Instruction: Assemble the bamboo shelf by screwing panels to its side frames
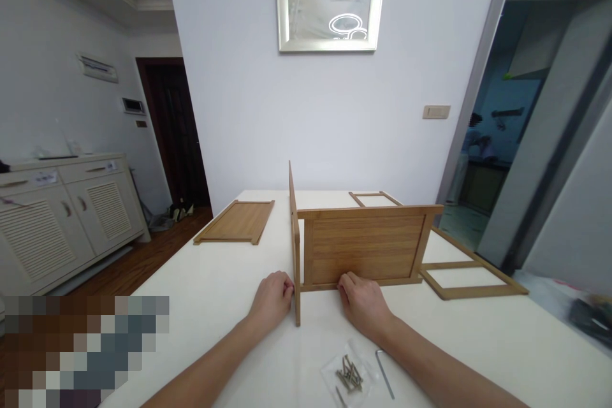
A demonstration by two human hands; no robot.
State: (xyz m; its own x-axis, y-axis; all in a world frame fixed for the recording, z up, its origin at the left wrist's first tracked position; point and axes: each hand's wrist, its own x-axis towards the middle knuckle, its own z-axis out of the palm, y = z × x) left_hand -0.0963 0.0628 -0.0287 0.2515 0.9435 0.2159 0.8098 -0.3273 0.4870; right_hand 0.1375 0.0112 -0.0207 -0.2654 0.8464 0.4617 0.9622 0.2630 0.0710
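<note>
Two wooden panels stand upright on the white table [229, 287], meeting at a corner. One, the side panel [295, 248], is seen almost edge-on; the other, a wide framed panel [366, 245], runs off to its right. My left hand [271, 298] is closed beside the side panel's left face, low down; anything in its fingers is hidden. At the wide panel's bottom edge, my right hand [364, 303] has its fingers curled against the wood. Nearer me lie a clear plastic bag [329, 370] with several screws [350, 375] and a hex key [385, 375].
Another wooden panel [239, 222] lies flat at the left. Open wooden frames lie at the right [482, 292] and the back [368, 195]. Behind the table is a wall with a framed picture [329, 48]. A white cabinet [71, 204] stands far left; a person [471, 140] shows through the doorway.
</note>
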